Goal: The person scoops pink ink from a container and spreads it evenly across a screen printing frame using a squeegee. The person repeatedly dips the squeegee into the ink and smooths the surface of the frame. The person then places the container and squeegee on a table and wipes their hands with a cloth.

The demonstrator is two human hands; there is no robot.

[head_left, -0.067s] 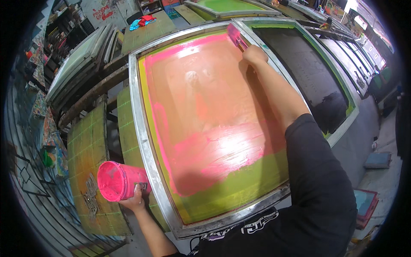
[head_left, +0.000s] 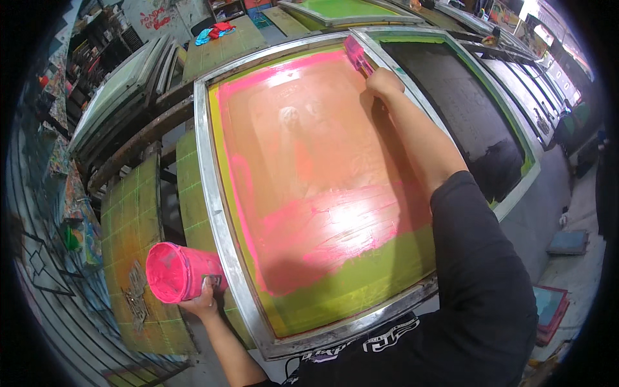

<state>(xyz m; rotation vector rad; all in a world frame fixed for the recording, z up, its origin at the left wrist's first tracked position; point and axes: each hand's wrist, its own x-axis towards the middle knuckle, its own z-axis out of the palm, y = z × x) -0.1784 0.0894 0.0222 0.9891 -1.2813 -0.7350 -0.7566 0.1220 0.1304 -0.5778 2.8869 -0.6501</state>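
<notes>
My right hand (head_left: 385,85) grips a pink-coated tool (head_left: 356,53), probably a brush, at the top right corner of a large metal-framed screen (head_left: 293,135). The screen's mesh carries peach and bright pink coating, with yellow-green along its left and lower edges. At the lower left, my left hand (head_left: 204,300) holds a pink bucket (head_left: 169,271) of pink paint, tilted a little beside the frame. My right forearm stretches across the screen's right side.
A dark screen with a green border (head_left: 451,103) lies to the right. Stacked frames (head_left: 116,103) lean at left, near gridded boards (head_left: 132,219) with grey clutter. Red and blue cloths (head_left: 213,33) sit behind; another green screen (head_left: 342,9) lies beyond. Small panels (head_left: 567,242) are at right.
Almost everything is unchanged; my right hand and the pink tool have shifted very slightly at the screen's top right corner.
</notes>
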